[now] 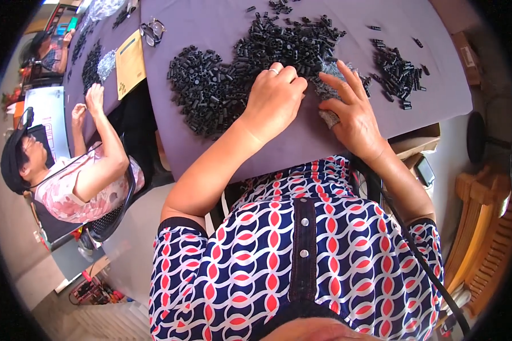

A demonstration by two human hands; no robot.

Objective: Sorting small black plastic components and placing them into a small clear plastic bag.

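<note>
My left hand (276, 96) is at the near edge of a big heap of small black tubular parts (202, 85), its fingers curled together. What they hold, if anything, is hidden; a ring shows on one finger. My right hand (351, 113) rests over a pile of tiny silvery metal pieces (324, 90), fingers spread and bent, thumb apart from them. A grey speckled patch (329, 118) shows beside the right thumb; I cannot tell whether it is loose pieces or something on the hand. To the right of that hand lies a smaller pile of black tubular parts (398, 74).
A grey-purple cloth (438, 94) covers the table. Folded glasses (152, 32) and a yellow envelope (129, 62) lie at its left. Over there a seated person in a black cap (91, 165) works with raised hands near similar piles. A wooden chair (478, 227) stands at the right.
</note>
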